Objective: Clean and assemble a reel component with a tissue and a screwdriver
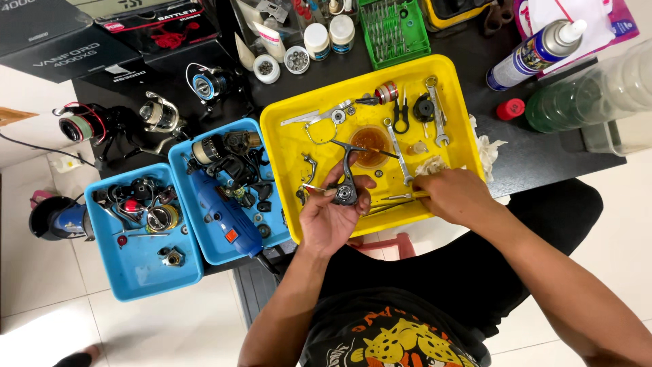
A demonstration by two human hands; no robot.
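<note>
While I look down from the head camera, my left hand is curled around a dark fishing reel body, fingers and thumb pinching it at the front edge of the yellow tray. My right hand rests on the tray's near right part, fingers pressed together on a thin tool that points toward the reel body. Behind the reel body sits a small amber bowl, with a wrench just beside it. Left of the yellow tray stand two blue trays full of reel parts, and a spray can lies at the far right.
</note>
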